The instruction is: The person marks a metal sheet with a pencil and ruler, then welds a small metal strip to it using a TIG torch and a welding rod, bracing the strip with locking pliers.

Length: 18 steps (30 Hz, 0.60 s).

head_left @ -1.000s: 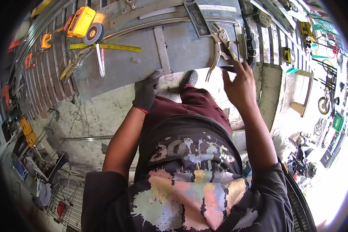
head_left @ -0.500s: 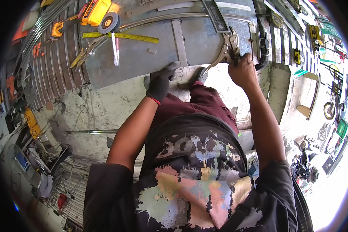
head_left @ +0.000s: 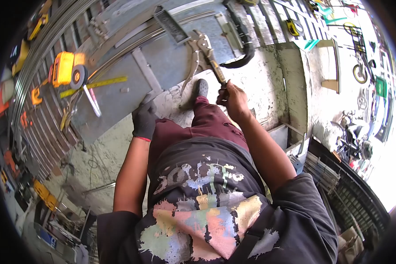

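Locking pliers point(head_left: 202, 45) sit at the near edge of the metal sheet point(head_left: 114, 86), their jaw end by a dark metal channel piece point(head_left: 171, 25). My bare right hand point(head_left: 234, 101) is closed around the end of their labelled handle point(head_left: 217, 70), off the sheet's edge. The thin second lever point(head_left: 188, 79) stands apart from that handle. My left hand point(head_left: 144, 118), in a dark glove, is closed on the sheet's near edge beside a flat metal strip point(head_left: 146, 70). The sheet hides some of its fingertips.
An angle grinder point(head_left: 63, 69) lies on the slatted bench at left, near a yellow ruler point(head_left: 112, 81), a marker point(head_left: 92, 102) and more pliers point(head_left: 68, 115). A black clamp point(head_left: 246, 44) hangs at the sheet's right end. A tape measure point(head_left: 293, 27) lies farther right.
The view has turned, shifting the bench leftward and tilting it. My right hand has come back from the sheet's edge toward my body, with the pliers' handle now swung out toward me.
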Each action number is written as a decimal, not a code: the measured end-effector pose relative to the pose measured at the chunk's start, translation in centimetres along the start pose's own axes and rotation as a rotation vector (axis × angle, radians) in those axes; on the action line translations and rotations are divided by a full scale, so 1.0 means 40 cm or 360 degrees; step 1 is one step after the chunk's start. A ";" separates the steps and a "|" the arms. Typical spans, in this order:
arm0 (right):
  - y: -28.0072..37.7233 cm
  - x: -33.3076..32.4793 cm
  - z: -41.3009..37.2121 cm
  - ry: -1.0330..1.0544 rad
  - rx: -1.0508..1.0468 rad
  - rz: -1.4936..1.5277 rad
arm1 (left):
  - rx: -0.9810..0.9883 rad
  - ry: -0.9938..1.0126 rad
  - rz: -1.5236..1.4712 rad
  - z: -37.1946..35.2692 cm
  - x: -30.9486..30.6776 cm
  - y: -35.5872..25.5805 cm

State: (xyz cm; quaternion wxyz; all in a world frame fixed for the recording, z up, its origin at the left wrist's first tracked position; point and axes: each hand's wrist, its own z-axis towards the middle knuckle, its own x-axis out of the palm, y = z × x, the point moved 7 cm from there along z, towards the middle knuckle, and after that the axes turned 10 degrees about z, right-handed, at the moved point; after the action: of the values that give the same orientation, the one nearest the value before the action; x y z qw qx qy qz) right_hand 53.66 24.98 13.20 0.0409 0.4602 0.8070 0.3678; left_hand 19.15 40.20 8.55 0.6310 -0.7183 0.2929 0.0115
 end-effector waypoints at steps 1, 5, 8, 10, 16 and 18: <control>-0.016 0.023 -0.016 -0.0082 0.0110 0.0226 | -0.0035 0.0040 0.0005 0.000 0.005 -0.001; -0.034 0.061 -0.052 -0.0156 -0.0060 0.0479 | 0.0257 0.0004 0.0394 -0.009 0.002 -0.070; -0.037 0.043 -0.039 -0.0239 -0.0079 0.0390 | 0.0108 0.0044 0.0155 -0.003 0.009 -0.064; -0.032 0.041 -0.036 -0.0157 -0.0120 0.0390 | 0.0157 0.0066 0.0235 -0.004 0.007 -0.066; -0.045 0.025 -0.007 -0.0309 -0.0098 0.0450 | 0.0216 0.0079 0.0231 0.000 0.004 -0.039; -0.050 0.033 -0.010 -0.0315 0.0086 0.0564 | 0.0200 0.0045 0.0201 -0.008 0.004 -0.056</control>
State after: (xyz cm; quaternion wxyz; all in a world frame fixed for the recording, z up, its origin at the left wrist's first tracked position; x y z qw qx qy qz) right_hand 51.32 25.14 12.58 0.0424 0.6299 0.7150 0.3004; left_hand 20.16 39.92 10.58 0.6688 -0.6574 0.3465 0.0228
